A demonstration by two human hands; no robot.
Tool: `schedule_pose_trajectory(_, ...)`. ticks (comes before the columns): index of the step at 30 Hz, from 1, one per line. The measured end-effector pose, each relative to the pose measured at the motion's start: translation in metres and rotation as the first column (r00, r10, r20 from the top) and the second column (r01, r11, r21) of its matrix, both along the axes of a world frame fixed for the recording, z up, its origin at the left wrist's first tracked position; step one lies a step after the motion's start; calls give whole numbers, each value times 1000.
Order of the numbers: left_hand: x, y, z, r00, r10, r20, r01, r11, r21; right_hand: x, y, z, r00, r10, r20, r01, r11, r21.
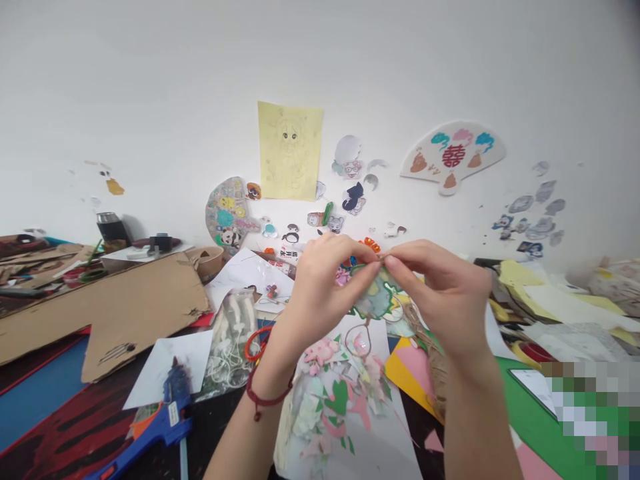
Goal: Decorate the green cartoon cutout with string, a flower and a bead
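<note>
Both hands are raised over the middle of the table, fingertips nearly touching. My left hand (340, 273), with a dark red cord bracelet on its wrist, pinches the top of a green-edged, pale decorated ornament (376, 300). From the other side, the thumb and forefinger of my right hand (425, 277) pinch the same top edge, where a thin brown cord seems to be. A brown cord loop (359, 339) hangs below the ornament. Beneath lies a white sheet (390, 427) with pink, green and white paper cutouts (337, 399). The exact point of grip is too small to make out.
A blue glue gun (167, 423) lies at the front left beside a clear bag of white cords (233, 347). Torn cardboard (150, 300) covers the left side. A green sheet (530, 417) and papers lie right. Drawings hang on the wall behind.
</note>
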State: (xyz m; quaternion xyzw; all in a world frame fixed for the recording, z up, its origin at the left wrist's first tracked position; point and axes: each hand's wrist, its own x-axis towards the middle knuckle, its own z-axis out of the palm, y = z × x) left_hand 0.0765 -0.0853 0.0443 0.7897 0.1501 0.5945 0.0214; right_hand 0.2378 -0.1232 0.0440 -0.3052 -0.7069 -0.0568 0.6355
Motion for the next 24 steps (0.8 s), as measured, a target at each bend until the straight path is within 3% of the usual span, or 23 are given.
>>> schedule_pose_trajectory(5,-4,8,-1,994,-113,2,113,988,-101,4,-4,2,997,-35,63,39,998,-56)
schedule_pose_trajectory(15,-8,18,-3,986,-161,-41,155,979,-131,2,-4,0,981,-113,158,126,989,-75)
schedule_pose_trajectory(19,-9,20,-4,988,-145,-51,137,982,-127,0,-3,1,971,-158,180,169,985,-42)
schedule_pose_trajectory(24,-9,20,-5,993,-25,-113,17,997,-75,-2,-1,0,947,-230,225,237,971,-4)
